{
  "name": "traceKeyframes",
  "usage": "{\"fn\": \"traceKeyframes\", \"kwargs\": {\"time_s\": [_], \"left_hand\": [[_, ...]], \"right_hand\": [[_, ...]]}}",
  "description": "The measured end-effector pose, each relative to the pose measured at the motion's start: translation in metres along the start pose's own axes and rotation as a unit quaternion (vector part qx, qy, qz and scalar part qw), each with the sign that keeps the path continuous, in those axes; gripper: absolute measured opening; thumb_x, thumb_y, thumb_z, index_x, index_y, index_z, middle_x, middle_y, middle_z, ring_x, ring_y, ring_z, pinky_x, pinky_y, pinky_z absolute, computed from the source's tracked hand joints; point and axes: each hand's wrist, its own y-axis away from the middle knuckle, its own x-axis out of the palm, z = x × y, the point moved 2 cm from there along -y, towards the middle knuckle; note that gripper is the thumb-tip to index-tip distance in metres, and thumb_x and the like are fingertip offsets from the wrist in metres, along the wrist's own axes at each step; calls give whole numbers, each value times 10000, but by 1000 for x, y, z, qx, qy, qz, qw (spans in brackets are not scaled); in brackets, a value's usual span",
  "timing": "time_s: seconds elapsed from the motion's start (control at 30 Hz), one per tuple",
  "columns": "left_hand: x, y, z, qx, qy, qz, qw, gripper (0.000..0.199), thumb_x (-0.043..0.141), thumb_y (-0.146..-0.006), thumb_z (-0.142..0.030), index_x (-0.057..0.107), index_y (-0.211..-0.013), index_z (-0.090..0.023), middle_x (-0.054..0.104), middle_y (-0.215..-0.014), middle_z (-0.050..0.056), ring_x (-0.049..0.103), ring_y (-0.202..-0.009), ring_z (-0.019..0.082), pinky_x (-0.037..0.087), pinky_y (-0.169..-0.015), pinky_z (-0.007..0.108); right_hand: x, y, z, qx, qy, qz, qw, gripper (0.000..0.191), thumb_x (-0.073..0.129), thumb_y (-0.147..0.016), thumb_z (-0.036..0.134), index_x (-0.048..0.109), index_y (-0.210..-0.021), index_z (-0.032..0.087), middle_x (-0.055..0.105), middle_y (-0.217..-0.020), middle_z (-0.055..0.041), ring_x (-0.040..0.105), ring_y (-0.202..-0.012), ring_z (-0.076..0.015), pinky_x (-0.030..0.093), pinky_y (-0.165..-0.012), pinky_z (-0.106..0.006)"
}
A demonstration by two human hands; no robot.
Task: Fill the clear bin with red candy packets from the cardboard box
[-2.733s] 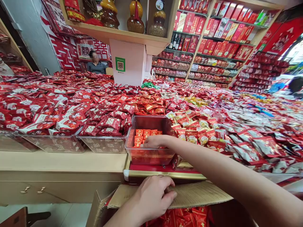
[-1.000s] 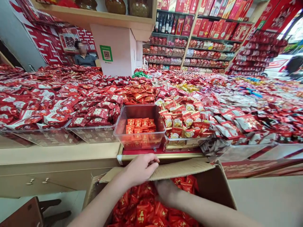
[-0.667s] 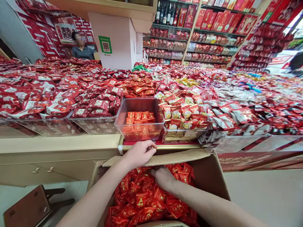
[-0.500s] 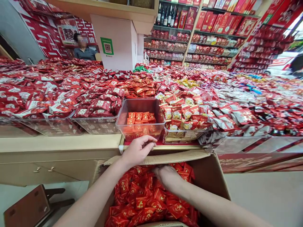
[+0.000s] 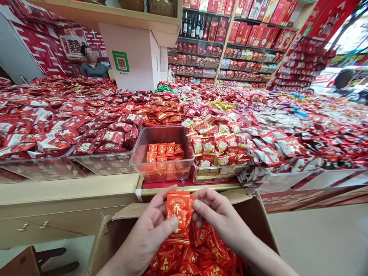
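A red candy packet (image 5: pixel 178 209) with gold lettering stands upright in my left hand (image 5: pixel 156 226), the thumb across its front. My right hand (image 5: pixel 218 212) pinches red wrapper at that packet's right edge; whether this is a second packet behind it I cannot tell. Both hands are above an open cardboard box (image 5: pixel 100 241) holding many loose red packets (image 5: pixel 189 257). Just beyond the box, a clear plastic bin (image 5: pixel 161 174) holds rows of similar red packets (image 5: pixel 165 149), low inside it.
Right of that bin sits a bin of durian-labelled packets (image 5: pixel 218 143). Bins of dark red packets (image 5: pixel 109 136) line the left, on a cream cabinet (image 5: pixel 69 191). A brown stool (image 5: pixel 23 262) lies low at left. A person (image 5: pixel 93 63) is behind the display.
My right hand has come up out of the box. My left hand has drawn back from near the bin and now holds a red candy packet. The view has shifted slightly.
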Motion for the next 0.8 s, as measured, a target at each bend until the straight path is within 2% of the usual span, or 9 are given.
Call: {"fn": "traceKeyframes", "kwargs": {"time_s": [0.07, 0.17, 0.3, 0.47, 0.57, 0.63, 0.7, 0.8], "left_hand": [[-1, -5, 0, 37, 7, -19, 999, 668, 579, -773, -187, 226, -1325, -318, 528, -1234, 47, 476, -1126, 215, 390, -932, 334], [1, -10, 2, 69, 3, -27, 997, 690, 588, -769, -186, 204, -1325, -329, 537, -1225, 43, 478, -1122, 204, 383, -937, 323], [7, -15, 6, 49, 4, -37, 998, 679, 624, -726, -195, 275, -1300, -291, 568, -1176, 67, 534, -1050, 212, 408, -901, 322], [11, -21, 4, 26, -20, -45, 998, 683, 652, -616, -113, 398, -1226, -287, 510, -1230, 46, 541, -1017, 183, 426, -858, 278], [6, -23, -9, 33, -63, -73, 995, 641, 594, -647, -126, 386, -1232, -283, 596, -1091, 32, 578, -914, 158, 453, -779, 248], [0, -26, -20, 39, -106, -118, 987, 623, 555, -672, -135, 359, -1243, -287, 651, -903, 4, 603, -730, 133, 462, -653, 220], [-3, -31, -29, 40, -124, -140, 982, 519, 542, -714, -200, 389, -1205, -273, 645, -745, -20, 575, -578, 116, 447, -558, 210], [-2, -39, -31, 58, -132, -126, 982, 337, 613, -703, -319, 511, -1008, -219, 640, -762, -4, 584, -648, 136, 468, -611, 236]], "right_hand": [[2, -4, -2, -17, -55, -29, 998, 311, 600, -739, 394, 478, -908, 162, 518, -648, 34, 475, -541, -82, 397, -520, -212], [2, -7, -4, -29, -61, -29, 997, 261, 623, -729, 369, 491, -810, 158, 500, -641, 39, 448, -543, -67, 372, -506, -193], [-3, -9, -9, -18, -70, -26, 997, 245, 644, -714, 360, 520, -738, 149, 508, -611, 34, 423, -542, -63, 344, -499, -185], [-11, -11, -14, -13, -85, -56, 995, 273, 639, -705, 399, 522, -705, 153, 523, -591, 25, 445, -519, -77, 359, -487, -201], [-21, -16, -8, -33, -95, -114, 988, 253, 636, -717, 383, 526, -696, 157, 517, -567, 39, 437, -526, -66, 362, -518, -191], [-26, -21, 0, -63, -99, -142, 983, 222, 640, -724, 355, 538, -704, 159, 520, -594, 45, 426, -559, -57, 355, -547, -176], [-25, -27, 7, -67, -111, -120, 984, 214, 639, -726, 346, 542, -712, 157, 533, -616, 40, 429, -563, -56, 356, -552, -181], [-16, -36, 11, -51, -114, -78, 989, 227, 664, -696, 342, 556, -717, 144, 549, -635, 23, 441, -553, -63, 371, -546, -199]]}}
